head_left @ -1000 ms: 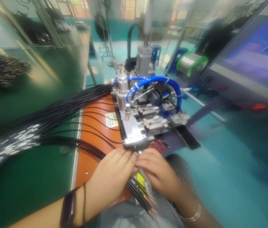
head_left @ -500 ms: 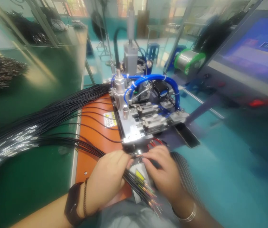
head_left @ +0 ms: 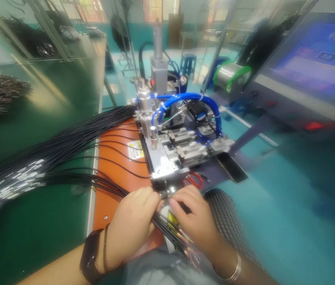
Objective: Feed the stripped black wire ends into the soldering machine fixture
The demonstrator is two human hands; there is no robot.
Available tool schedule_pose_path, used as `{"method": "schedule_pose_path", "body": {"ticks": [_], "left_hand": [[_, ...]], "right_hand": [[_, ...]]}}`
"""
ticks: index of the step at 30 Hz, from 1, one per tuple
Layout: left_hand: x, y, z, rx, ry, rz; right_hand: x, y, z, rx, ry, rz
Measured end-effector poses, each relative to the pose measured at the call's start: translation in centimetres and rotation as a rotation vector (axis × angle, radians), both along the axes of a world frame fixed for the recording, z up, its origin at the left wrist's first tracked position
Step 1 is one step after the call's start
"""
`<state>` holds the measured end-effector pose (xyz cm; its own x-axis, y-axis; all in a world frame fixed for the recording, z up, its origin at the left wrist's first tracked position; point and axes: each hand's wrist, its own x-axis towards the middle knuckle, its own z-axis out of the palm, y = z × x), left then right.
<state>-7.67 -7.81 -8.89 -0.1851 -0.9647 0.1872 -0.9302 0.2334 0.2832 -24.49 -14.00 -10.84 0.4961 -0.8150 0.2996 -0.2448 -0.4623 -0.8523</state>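
My left hand grips a bundle of thin black wires just in front of a metal wire-working fixture. The bundle's stripped copper ends fan out toward me below my hands. My right hand lies over the wires, its fingers curled close to the fixture's front edge. Its fingertips partly hide a thin wire there, so the exact hold is hard to see. Many more black wires run from the left across an orange mat to the fixture.
Blue air tubes and a pneumatic cylinder rise from the fixture. Red-handled scissors and a phone lie to its right. A solder spool and a monitor stand beyond, with a green bench at left.
The whole view has drifted slightly as my head moves. The wire bundle has settled lower under both hands, and more of the red scissors shows. My hands keep hold near the fixture.
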Motion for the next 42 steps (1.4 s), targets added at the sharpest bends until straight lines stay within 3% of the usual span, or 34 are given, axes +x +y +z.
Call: {"method": "schedule_pose_path", "body": {"ticks": [7,13,20,23,28,30,37,42], "left_hand": [[0.3,0.2,0.0,-0.086,-0.14,-0.111],[0.1,0.1,0.2,0.015,-0.047,-0.035],[-0.2,0.2,-0.2,-0.008,-0.034,-0.037],[-0.3,0.2,-0.2,0.003,-0.039,-0.079],[0.0,0.2,0.0,-0.013,-0.195,-0.227],[0.1,0.1,0.1,-0.02,-0.206,-0.232],[0.2,-0.2,0.0,0.004,-0.061,-0.054],[0.1,-0.1,-0.1,0.008,-0.043,-0.059]], "right_hand": [[0.1,-0.4,0.8,-0.131,0.2,0.117],[0.2,-0.6,0.4,0.044,-0.013,0.055],[0.6,-0.5,0.0,0.142,-0.099,-0.002],[0.2,-1.0,0.5,0.159,-0.03,0.059],[-0.8,-2.9,2.4,0.0,0.223,0.33],[-0.9,-3.4,2.8,-0.009,0.263,0.356],[-0.3,-2.9,1.1,0.432,-0.016,0.139],[0.2,-2.2,0.3,0.48,-0.095,0.067]]}}
